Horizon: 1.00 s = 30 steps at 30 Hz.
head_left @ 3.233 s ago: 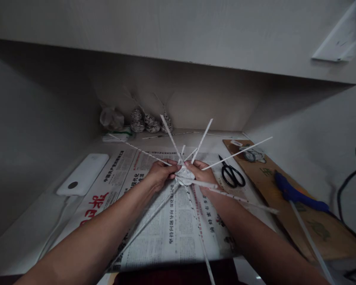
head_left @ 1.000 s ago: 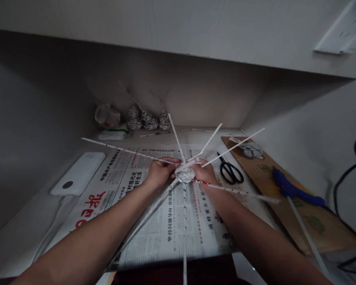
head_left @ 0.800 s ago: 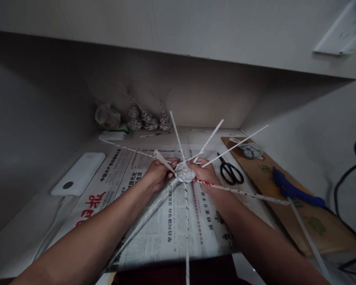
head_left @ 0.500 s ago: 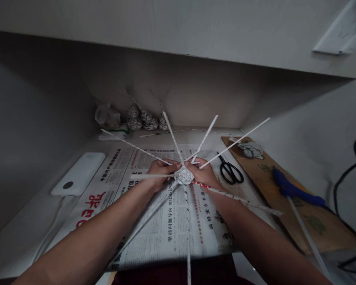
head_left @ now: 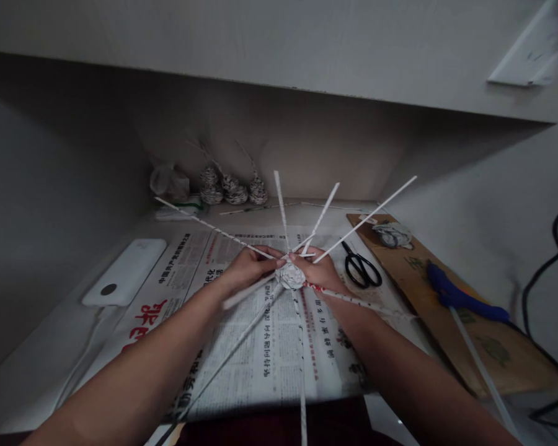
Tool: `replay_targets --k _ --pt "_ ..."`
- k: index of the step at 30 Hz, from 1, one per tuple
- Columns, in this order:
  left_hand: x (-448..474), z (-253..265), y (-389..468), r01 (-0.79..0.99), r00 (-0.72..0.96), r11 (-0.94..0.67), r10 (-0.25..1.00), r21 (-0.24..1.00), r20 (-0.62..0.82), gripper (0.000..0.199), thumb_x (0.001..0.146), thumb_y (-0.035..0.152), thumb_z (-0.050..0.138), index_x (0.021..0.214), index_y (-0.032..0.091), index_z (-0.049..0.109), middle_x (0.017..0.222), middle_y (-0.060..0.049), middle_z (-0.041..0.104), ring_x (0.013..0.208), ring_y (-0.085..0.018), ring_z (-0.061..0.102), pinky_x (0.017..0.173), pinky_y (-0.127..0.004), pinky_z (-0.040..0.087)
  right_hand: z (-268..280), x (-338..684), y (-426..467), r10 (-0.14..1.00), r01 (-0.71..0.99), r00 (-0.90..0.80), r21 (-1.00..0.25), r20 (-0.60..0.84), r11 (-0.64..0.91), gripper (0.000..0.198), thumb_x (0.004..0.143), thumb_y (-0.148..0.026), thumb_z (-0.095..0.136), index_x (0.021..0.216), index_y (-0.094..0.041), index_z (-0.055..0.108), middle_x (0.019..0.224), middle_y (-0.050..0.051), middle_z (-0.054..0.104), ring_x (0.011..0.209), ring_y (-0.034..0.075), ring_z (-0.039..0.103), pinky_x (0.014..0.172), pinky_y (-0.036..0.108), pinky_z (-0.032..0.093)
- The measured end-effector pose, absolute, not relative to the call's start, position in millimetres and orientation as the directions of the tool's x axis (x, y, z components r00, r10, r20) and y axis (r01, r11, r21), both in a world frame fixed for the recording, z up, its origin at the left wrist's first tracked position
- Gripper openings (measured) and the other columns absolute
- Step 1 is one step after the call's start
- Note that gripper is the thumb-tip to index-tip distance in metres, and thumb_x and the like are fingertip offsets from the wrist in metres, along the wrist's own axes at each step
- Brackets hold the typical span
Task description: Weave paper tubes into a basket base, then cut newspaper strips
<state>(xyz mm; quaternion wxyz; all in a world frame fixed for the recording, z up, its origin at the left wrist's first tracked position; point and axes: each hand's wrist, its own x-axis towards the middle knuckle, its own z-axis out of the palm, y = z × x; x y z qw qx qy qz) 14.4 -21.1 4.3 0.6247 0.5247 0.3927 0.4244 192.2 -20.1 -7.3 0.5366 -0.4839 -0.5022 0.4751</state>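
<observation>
Between my two hands is a small round woven paper piece point(head_left: 290, 275), with several rolled newspaper sticks fanning out from it in all directions. My left hand point(head_left: 255, 265) pinches its left edge, thumb and fingers closed near the base of a stick. On the other side, my right hand point(head_left: 317, 266) grips the right edge, thumb on top, close to a short bent stick end. One stick with red print point(head_left: 317, 288) crosses over my right wrist. Fingers underneath the weave are hidden.
Newspaper sheets point(head_left: 242, 371) cover the table. Black-handled scissors point(head_left: 361, 266) lie right of my hands, and a blue glue gun point(head_left: 465, 300) rests on cardboard point(head_left: 497, 353). A white power bank point(head_left: 125, 272) sits left. Gourd-shaped woven pieces point(head_left: 235, 189) stand at the back beside a plastic bag point(head_left: 168, 181).
The upright stick at the back has swung to the right, and the left-hand stick has dropped toward me. The woven piece has turned slightly; both hands keep hold of it.
</observation>
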Motion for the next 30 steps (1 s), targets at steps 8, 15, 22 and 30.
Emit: replay_targets --k 8,15,22,30 --pt "7 4 -11 -0.219 0.205 0.27 0.952 0.937 -0.227 0.031 0.056 0.021 0.086 0.084 0.013 0.074 0.075 -0.006 0.072 0.06 -0.013 0.065 0.044 -0.017 0.038 0 193 -22 0.996 0.052 0.016 -0.995 0.091 0.09 0.025 0.061 -0.042 0.074 0.063 -0.019 0.063 0.056 -0.001 0.061 0.052 0.014 0.052 0.052 0.027 0.041" --pt "11 1 -14 -0.205 0.244 0.192 0.96 0.96 -0.139 0.041 0.051 0.036 0.092 0.078 0.012 0.071 0.066 -0.003 0.068 0.05 -0.009 0.055 0.038 -0.017 0.028 1 190 -31 0.989 0.162 -0.102 -0.98 0.104 0.12 0.019 0.066 -0.037 0.07 0.068 -0.018 0.066 0.062 0.001 0.066 0.057 0.015 0.057 0.056 0.027 0.044" --pt "21 10 -23 -0.144 0.195 0.14 0.975 0.98 -0.111 0.04 0.052 0.04 0.091 0.07 0.013 0.066 0.058 0.001 0.061 0.046 -0.009 0.051 0.035 -0.018 0.034 -4 188 -30 0.988 0.1 -0.106 -0.987 0.111 0.122 0.023 0.068 -0.04 0.072 0.073 -0.019 0.065 0.062 -0.001 0.064 0.056 0.014 0.056 0.055 0.026 0.044" --pt "21 8 -25 -0.192 0.259 0.203 0.954 0.96 -0.15 0.05 0.05 0.043 0.092 0.077 0.015 0.061 0.068 0.0 0.064 0.06 -0.014 0.061 0.049 -0.026 0.055 -5 187 -32 0.987 0.096 -0.101 -0.986 0.127 0.137 0.021 0.072 -0.039 0.07 0.076 -0.021 0.062 0.059 -0.003 0.061 0.053 0.013 0.053 0.052 0.025 0.041"
